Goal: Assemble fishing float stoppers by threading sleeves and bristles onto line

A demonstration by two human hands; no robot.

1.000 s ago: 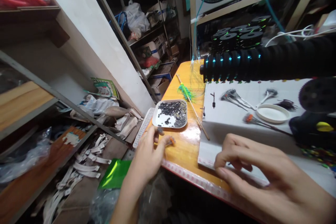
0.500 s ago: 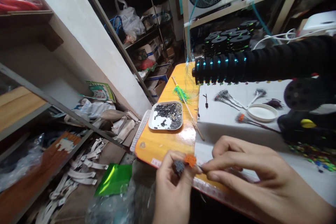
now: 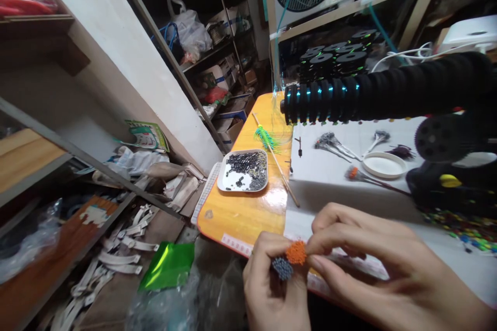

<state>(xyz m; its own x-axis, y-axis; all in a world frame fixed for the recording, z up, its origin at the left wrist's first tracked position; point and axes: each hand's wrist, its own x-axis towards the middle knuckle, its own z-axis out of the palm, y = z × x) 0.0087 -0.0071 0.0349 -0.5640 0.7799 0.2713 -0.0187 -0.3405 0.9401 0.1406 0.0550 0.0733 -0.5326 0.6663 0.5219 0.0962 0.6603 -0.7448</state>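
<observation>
My left hand (image 3: 272, 289) is closed around two small bundles, near the front edge of the table. One bundle has bright orange tips (image 3: 296, 252); the other has grey-blue tips (image 3: 282, 268). Their lower parts are hidden in the fist. My right hand (image 3: 373, 264) is closed in a pinch, thumb and forefinger meeting right beside the orange tips. Whatever lies between those fingertips is too small to make out. Beyond the hands, another orange-tipped bundle with thin dark stems (image 3: 373, 180) lies on white paper (image 3: 318, 191).
A white tray (image 3: 222, 182) of small black and grey parts stands on the yellow table (image 3: 233, 220). A stick with green threads (image 3: 267, 139) lies beside it. Grey-tipped bundles (image 3: 330, 144) and a round white dish (image 3: 384, 173) are behind. A black ribbed roller (image 3: 380, 94) juts in from the right.
My left hand has shifted right and slightly down, bringing the orange tips up against the right fingertips. Both bundles' tips now face the camera more. The right hand has barely moved.
</observation>
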